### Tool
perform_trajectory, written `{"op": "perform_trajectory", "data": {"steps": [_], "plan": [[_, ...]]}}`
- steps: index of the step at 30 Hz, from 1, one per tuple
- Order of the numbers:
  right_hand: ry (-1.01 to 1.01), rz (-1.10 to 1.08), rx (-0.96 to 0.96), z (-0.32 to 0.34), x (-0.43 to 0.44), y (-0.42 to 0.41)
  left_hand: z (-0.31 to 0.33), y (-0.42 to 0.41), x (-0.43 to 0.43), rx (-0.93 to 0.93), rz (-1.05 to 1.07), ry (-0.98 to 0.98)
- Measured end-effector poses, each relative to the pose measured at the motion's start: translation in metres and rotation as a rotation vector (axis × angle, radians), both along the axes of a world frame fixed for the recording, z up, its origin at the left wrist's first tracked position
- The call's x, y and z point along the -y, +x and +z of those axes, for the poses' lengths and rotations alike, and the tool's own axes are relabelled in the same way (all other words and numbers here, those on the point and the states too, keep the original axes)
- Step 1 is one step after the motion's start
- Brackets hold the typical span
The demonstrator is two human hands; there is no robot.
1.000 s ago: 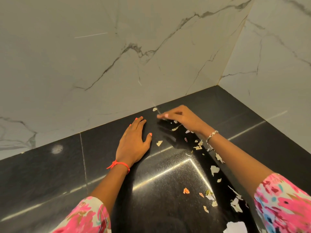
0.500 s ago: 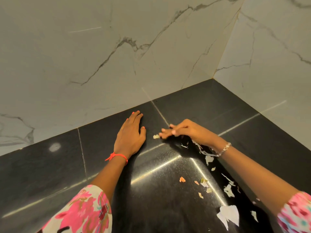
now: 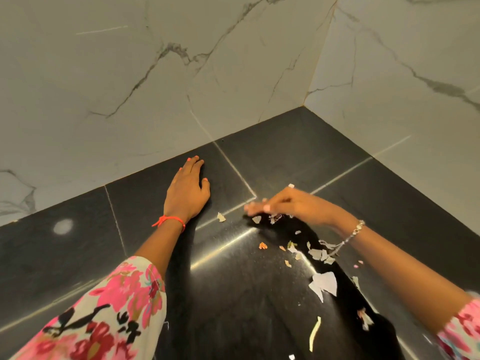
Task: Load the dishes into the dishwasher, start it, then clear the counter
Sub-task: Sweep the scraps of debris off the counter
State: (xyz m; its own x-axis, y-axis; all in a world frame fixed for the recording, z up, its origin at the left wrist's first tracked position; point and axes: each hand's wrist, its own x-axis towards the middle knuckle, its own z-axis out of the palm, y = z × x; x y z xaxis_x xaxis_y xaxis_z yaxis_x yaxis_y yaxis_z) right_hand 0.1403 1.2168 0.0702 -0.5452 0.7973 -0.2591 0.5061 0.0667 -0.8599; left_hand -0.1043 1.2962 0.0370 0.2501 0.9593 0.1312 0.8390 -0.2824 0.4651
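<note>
Pressing palm-down, that left hand was, fingers straight and close together on the black counter, fingertips right up by the marble wall! (first caller)

And a red thread round that wrist. What about the right hand? (second caller)

Low over the counter it was, further right, with its fingers stretched out towards the left one. They looked straight to me, though blurred. Silver bracelet on the wrist. (first caller)

Were they pinching anything? (second caller)

I couldn't tell through the blur. A few pale bits sat right beneath that hand, mind you. (first caller)

And the mess itself? (second caller)

Scraps were strewn across the counter, under and beside the right forearm, with one small chip lying alone between the two hands. An orange bit lay nearer the camera, and a large white torn piece nearer again. (first caller)

There was a long pale strip too, closest of the lot. (second caller)

Floral sleeves framed both sides, and the counter ran back into the corner where the two marble walls met. (first caller)
</note>
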Motion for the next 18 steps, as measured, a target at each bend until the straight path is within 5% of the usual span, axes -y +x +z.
{"op": "perform_trajectory", "data": {"steps": [2,4,8,11,14,18], "plan": [[0.139,-0.246,0.027,0.001,-0.002,0.018,0.001,0.000,0.001,-0.006,-0.006,-0.004],[0.230,-0.357,0.255,-0.004,-0.006,0.028,0.001,0.000,0.003,-0.005,-0.015,-0.010],[0.380,-0.217,0.619,-0.026,0.012,0.013,0.002,-0.002,0.010,-0.028,-0.043,-0.039],[0.401,-0.103,0.527,-0.028,0.052,-0.009,0.002,-0.004,0.018,-0.085,-0.073,-0.077],[0.183,-0.070,0.236,-0.011,0.096,-0.013,0.004,-0.001,0.040,-0.123,-0.096,-0.128],[0.131,-0.482,0.017,0.018,0.143,0.002,0.009,0.020,0.102,-0.214,-0.194,-0.123]]}}
